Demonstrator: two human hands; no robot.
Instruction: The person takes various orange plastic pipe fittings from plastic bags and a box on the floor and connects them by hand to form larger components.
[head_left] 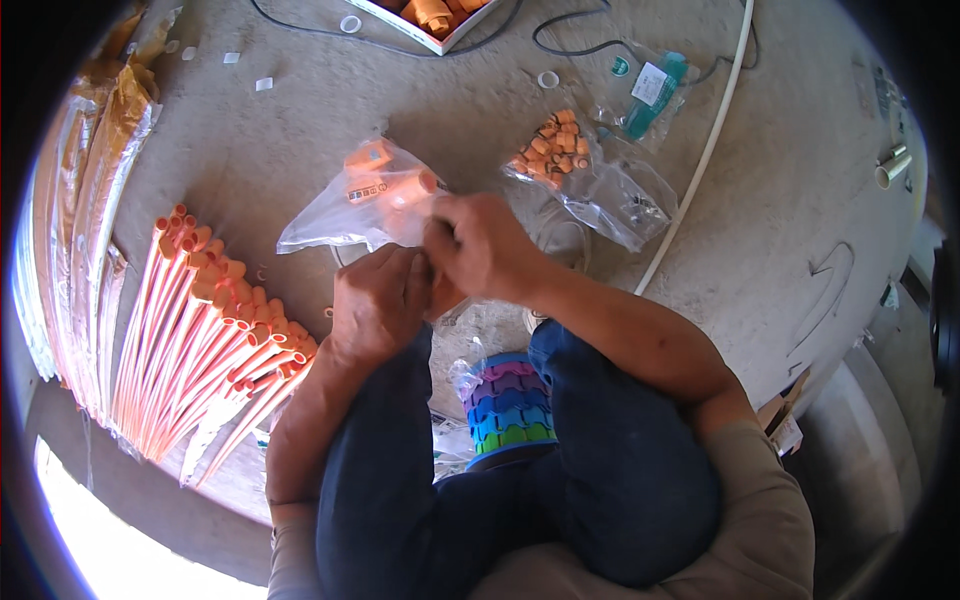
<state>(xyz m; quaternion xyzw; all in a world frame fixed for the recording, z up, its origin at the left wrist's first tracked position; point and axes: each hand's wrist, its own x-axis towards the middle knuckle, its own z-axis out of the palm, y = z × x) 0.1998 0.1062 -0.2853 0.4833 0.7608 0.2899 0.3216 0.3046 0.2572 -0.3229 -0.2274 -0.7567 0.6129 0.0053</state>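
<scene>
Stool (510, 405), one: banded purple, blue and green, between the knees.

Left hand (380, 305), one: fingers curled narrow; the exact grip is hidden.

Right hand (485, 250), one: bent fingers, slightly blurred, meeting the left; cannot tell what it pinches.

Orange piece (445, 295), one: showing just below the joined hands; probably light, rigid plastic, smooth enough to turn in dry fingers. Best held around its body.

Clear bag (315, 225), one: on the far side of the hands, close against them, with large orange fittings (408, 187) inside. Film judged thin, soft, slippery, easily torn; contents stiff, hardly fragile, apt to shift. Best gathered at a bunched edge, or gripped through the film around a fitting.

Orange pipes (215, 330), a bundle: left of the left hand, slender, likely springy.

Second bag (625, 205), one: clear, beyond the right hand, with small orange fittings (550, 150).

Box (400, 22), one: white-edged, at the far edge, holding orange parts.
</scene>
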